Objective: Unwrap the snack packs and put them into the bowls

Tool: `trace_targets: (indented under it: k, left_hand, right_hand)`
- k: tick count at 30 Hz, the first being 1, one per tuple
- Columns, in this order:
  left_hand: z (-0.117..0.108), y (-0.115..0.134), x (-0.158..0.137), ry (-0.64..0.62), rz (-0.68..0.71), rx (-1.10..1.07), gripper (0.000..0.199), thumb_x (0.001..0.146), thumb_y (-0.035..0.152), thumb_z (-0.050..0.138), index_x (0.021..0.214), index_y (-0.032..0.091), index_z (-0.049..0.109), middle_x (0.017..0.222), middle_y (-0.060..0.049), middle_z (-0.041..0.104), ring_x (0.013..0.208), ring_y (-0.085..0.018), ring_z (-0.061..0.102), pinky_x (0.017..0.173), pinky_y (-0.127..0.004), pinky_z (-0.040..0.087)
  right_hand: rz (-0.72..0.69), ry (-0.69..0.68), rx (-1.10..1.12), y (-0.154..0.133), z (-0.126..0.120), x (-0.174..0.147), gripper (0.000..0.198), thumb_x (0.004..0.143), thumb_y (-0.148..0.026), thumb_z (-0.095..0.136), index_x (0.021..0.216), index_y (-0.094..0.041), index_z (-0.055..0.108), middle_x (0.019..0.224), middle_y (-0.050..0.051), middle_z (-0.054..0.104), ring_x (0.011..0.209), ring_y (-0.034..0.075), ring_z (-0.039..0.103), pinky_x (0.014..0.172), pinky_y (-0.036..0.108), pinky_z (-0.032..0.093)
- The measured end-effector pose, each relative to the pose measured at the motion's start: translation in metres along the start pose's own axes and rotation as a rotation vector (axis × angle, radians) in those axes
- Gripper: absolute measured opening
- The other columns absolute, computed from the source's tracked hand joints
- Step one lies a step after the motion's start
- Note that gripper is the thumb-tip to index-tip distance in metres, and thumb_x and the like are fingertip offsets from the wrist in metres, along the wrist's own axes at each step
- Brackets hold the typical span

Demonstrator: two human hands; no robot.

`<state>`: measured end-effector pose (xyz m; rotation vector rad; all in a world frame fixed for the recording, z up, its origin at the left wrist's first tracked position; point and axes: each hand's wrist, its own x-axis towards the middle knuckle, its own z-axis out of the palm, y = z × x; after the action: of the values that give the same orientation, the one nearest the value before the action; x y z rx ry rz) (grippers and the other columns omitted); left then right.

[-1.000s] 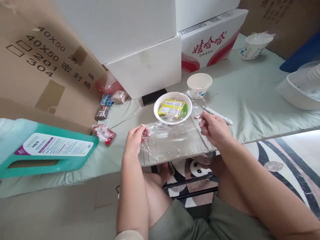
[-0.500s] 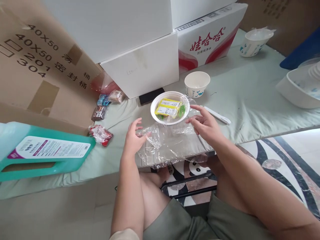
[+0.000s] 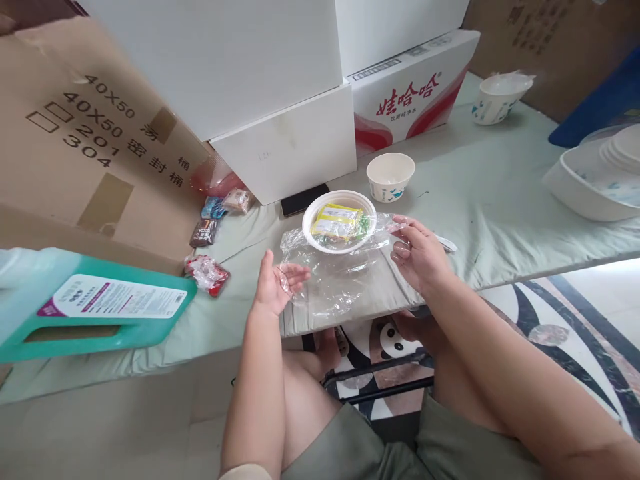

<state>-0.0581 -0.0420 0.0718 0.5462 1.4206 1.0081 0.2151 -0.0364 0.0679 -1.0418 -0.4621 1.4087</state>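
Observation:
Between my hands, a sheet of clear plastic wrap spreads over the table's front part and partly across a white bowl. Inside the bowl lie yellow-and-white packets and something green. My right hand pinches the wrap's upper right edge, just right of the bowl. On the other side, my left hand has its fingers stretched out, palm facing the wrap and touching or very near its left edge. A white-handled utensil is mostly hidden behind my right hand.
Behind the bowl are a dark phone, a patterned paper bowl and white boxes. A green jug and small snack packets lie to the left. Stacked bowls stand at the right.
My right hand has taken hold of the wrap's edge and raised it beside the bowl. The wrap now covers part of the bowl. My left hand has turned, its fingers extended toward the wrap.

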Motion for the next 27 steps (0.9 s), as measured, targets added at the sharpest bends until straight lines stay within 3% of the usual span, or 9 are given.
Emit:
trace_targets:
  k: [2,4,9,13,16,19,22,25,27]
  left_hand:
    - [-0.001,-0.003,-0.009,-0.16,0.042,0.124,0.046,0.058,0.06,0.079,0.061,0.014,0.069,0.071,-0.013,0.073,0.063,-0.02,0.069,0.052,-0.026,0.05]
    - [-0.004,-0.004,-0.015,-0.211,0.208,0.163,0.035,0.053,0.046,0.087,0.061,0.015,0.072,0.074,-0.011,0.073,0.065,-0.018,0.067,0.059,-0.027,0.051]
    - [-0.013,0.005,-0.015,0.034,0.766,0.194,0.015,0.064,0.037,0.081,0.062,0.023,0.076,0.103,-0.009,0.068,0.108,-0.024,0.061,0.088,-0.034,0.053]
    - [-0.022,0.009,-0.026,0.095,0.984,0.266,0.007,0.069,0.032,0.078,0.065,0.027,0.079,0.145,-0.002,0.056,0.145,-0.03,0.039,0.117,-0.042,0.04]
    - [-0.025,0.009,-0.043,0.043,1.042,0.291,0.007,0.072,0.032,0.076,0.068,0.028,0.081,0.137,-0.003,0.065,0.148,-0.031,0.041,0.125,-0.046,0.031]
    - [-0.022,0.009,-0.055,0.069,1.111,0.256,0.01,0.072,0.037,0.079,0.067,0.028,0.081,0.102,-0.006,0.077,0.131,-0.032,0.06,0.124,-0.051,0.032]
    - [-0.019,0.011,-0.056,0.013,1.128,0.133,0.013,0.074,0.044,0.08,0.075,0.031,0.083,0.087,-0.003,0.078,0.104,-0.027,0.073,0.118,-0.051,0.042]
    - [-0.015,0.015,-0.053,-0.051,0.953,-0.024,0.024,0.067,0.049,0.085,0.083,0.031,0.083,0.09,-0.002,0.079,0.094,-0.026,0.075,0.098,-0.046,0.058]
    - [-0.014,0.017,-0.051,-0.06,0.783,-0.092,0.032,0.061,0.049,0.087,0.085,0.029,0.081,0.094,-0.003,0.078,0.092,-0.026,0.075,0.084,-0.04,0.062]
  right_hand:
    - [0.001,0.018,0.009,0.0,0.0,0.0,0.03,0.063,-0.027,0.077,0.092,-0.025,0.066,0.079,-0.006,0.066,0.042,0.0,0.031,0.04,0.019,0.022]
    - [-0.028,0.0,-0.042,-0.001,-0.003,-0.002,0.032,0.067,-0.031,0.077,0.096,-0.025,0.066,0.084,-0.005,0.068,0.044,0.001,0.035,0.041,0.02,0.026]
    - [-0.18,-0.216,-0.347,-0.001,-0.011,-0.014,0.053,0.076,-0.036,0.078,0.125,-0.031,0.06,0.08,-0.002,0.071,0.068,0.015,0.061,0.063,0.028,0.048]
    - [-0.165,-0.382,-0.366,-0.004,-0.011,-0.022,0.029,0.072,-0.034,0.08,0.099,-0.025,0.072,0.074,0.0,0.069,0.07,0.015,0.061,0.072,0.033,0.05]
    - [-0.168,-0.336,-0.223,-0.01,-0.01,-0.024,0.021,0.069,-0.037,0.08,0.085,-0.026,0.072,0.071,-0.001,0.065,0.064,0.014,0.056,0.067,0.033,0.049]
    - [-0.133,-0.28,-0.125,-0.018,-0.012,-0.026,0.031,0.067,-0.044,0.079,0.094,-0.031,0.072,0.082,0.0,0.067,0.063,0.014,0.054,0.064,0.033,0.05]
    - [-0.145,-0.251,-0.123,-0.019,-0.013,-0.025,0.046,0.067,-0.047,0.079,0.11,-0.036,0.069,0.11,0.001,0.07,0.066,0.012,0.057,0.063,0.031,0.052]
    - [-0.159,-0.306,-0.177,-0.013,-0.012,-0.024,0.071,0.068,-0.04,0.081,0.133,-0.045,0.054,0.129,0.0,0.063,0.073,0.013,0.063,0.066,0.032,0.054]
    - [-0.134,-0.338,-0.229,-0.006,-0.012,-0.023,0.082,0.068,-0.033,0.082,0.141,-0.047,0.045,0.119,-0.001,0.065,0.075,0.014,0.064,0.068,0.032,0.055]
